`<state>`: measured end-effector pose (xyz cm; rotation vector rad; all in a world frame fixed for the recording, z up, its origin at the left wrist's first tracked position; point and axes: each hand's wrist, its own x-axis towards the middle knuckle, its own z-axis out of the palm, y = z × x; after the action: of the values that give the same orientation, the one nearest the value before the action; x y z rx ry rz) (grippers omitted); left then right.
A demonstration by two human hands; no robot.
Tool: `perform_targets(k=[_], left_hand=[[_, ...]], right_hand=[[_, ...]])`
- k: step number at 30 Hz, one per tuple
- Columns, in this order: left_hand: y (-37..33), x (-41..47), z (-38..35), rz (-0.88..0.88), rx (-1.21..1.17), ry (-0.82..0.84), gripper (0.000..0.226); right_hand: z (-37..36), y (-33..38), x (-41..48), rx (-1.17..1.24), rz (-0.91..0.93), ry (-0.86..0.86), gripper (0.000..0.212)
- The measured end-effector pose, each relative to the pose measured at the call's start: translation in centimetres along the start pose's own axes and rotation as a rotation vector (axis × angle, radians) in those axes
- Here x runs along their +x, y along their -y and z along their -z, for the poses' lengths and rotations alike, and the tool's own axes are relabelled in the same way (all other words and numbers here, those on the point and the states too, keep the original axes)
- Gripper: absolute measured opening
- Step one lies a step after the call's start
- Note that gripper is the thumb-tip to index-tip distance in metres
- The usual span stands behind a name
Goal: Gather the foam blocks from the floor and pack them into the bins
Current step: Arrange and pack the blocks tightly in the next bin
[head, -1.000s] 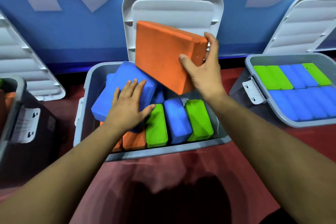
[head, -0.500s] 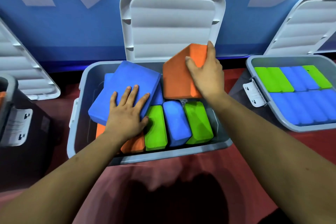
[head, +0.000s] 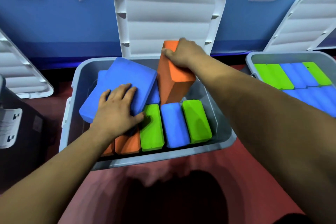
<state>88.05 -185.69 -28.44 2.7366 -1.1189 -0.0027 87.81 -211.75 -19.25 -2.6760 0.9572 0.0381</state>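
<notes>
At far left, only the edge of a dark bin point(head: 20, 129) with a white latch, and behind it an open ribbed lid point(head: 23, 74); of its contents, nothing to tell. In the middle grey bin point(head: 163, 157), presses with the left hand point(head: 116, 111) flat on a large blue foam block point(head: 125, 80); fingers straight and spread, thumb out along the near edge, nothing gripped. Holds this block down tilted, over another blue block point(head: 154, 94) and over orange blocks point(head: 128, 143) standing on edge below. Further right, in the front row, a green block point(head: 151, 127), a blue block point(head: 174, 123) and a second green block point(head: 197, 121), all on edge, touching side by side. Behind them, grips with the right hand point(head: 184, 52) the top end of an orange foam block point(head: 172, 80); fingers curled over the far side, thumb on the near face; block nearly upright, lower end down inside the bin, in front of the raised lid point(head: 169, 14). At far right, a second grey bin point(head: 251, 60) with rows of green and blue blocks point(head: 272, 76) lying packed, third lid point(head: 300, 23) open behind.

Seems to be in the step of pushing the orange foam block into the back row. Could jam from here: hard to judge if the gap is wide enough, with the tilted blue block crowding in from the left; if forced, may wedge crooked or squash the foam. With the left hand lifted too soon, risk of the blue block sliding into that gap; then no flat layer, and perhaps no closing of the lid.
</notes>
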Motion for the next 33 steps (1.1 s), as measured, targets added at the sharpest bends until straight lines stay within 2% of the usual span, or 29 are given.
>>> perform_targets(k=[3, 10, 15, 17, 20, 21, 23, 24, 25, 26, 27, 28, 29, 31, 33], left_hand=[[1.2, -0.2, 0.4, 0.012, 0.013, -0.074, 0.082], [1.3, 0.1, -0.1, 0.013, 0.01, -0.071, 0.064], [3.3, 0.4, 2.2, 0.11, -0.21, -0.07, 0.057], [4.1, 0.0, 2.8, 0.242, -0.134, -0.101, 0.067], [4.5, -0.8, 2.8, 0.425, -0.154, 0.025, 0.083], [4.5, -0.8, 2.8, 0.445, -0.2, 0.034, 0.083], [4.5, -0.5, 2.9, 0.488, -0.268, 0.004, 0.08], [4.5, -0.4, 3.0, 0.513, -0.287, -0.006, 0.081], [4.3, -0.4, 3.1, 0.531, -0.297, -0.005, 0.082], [4.2, -0.3, 3.1, 0.537, -0.305, 0.002, 0.082], [4.0, -0.3, 3.1, 0.531, -0.317, 0.004, 0.082], [3.8, -0.2, 3.2, 0.524, -0.338, -0.009, 0.08], [3.8, -0.1, 3.4, 0.524, -0.374, -0.035, 0.079], [3.7, 0.4, 4.2, 0.558, -0.47, -0.135, 0.076], [3.3, 0.8, 5.2, 0.601, -0.616, -0.262, 0.075]], right_hand=[[-4.6, 0.3, 0.6, 0.129, -0.048, 0.189, 0.089], [-8.0, 0.4, 3.2, 0.269, -0.108, 0.254, 0.075], [-12.8, 0.3, 1.5, 0.152, -0.005, 0.07, 0.071], [-13.1, 0.4, 1.5, 0.158, -0.017, 0.097, 0.072], [-12.5, 0.1, 0.3, 0.16, -0.031, 0.135, 0.072], [-12.2, 0.1, -1.0, 0.122, 0.023, 0.084, 0.07], [-12.2, 0.6, -4.7, 0.061, 0.199, -0.142, 0.063], [-12.4, 1.1, -6.8, 0.092, 0.256, -0.237, 0.058], [-12.8, 1.7, -8.6, 0.186, 0.259, -0.245, 0.054], [-12.8, 2.4, -10.1, 0.314, 0.2, -0.133, 0.054], [-12.9, 3.1, -11.2, 0.431, 0.106, 0.069, 0.06], [-13.0, 3.6, -11.9, 0.521, 0.007, 0.266, 0.071], [-12.9, 3.9, -12.3, 0.6, -0.037, 0.357, 0.083], [-12.0, 4.4, -12.7, 0.739, -0.015, 0.315, 0.088], [-10.1, 4.9, -12.3, 0.85, 0.061, 0.201, 0.074]])
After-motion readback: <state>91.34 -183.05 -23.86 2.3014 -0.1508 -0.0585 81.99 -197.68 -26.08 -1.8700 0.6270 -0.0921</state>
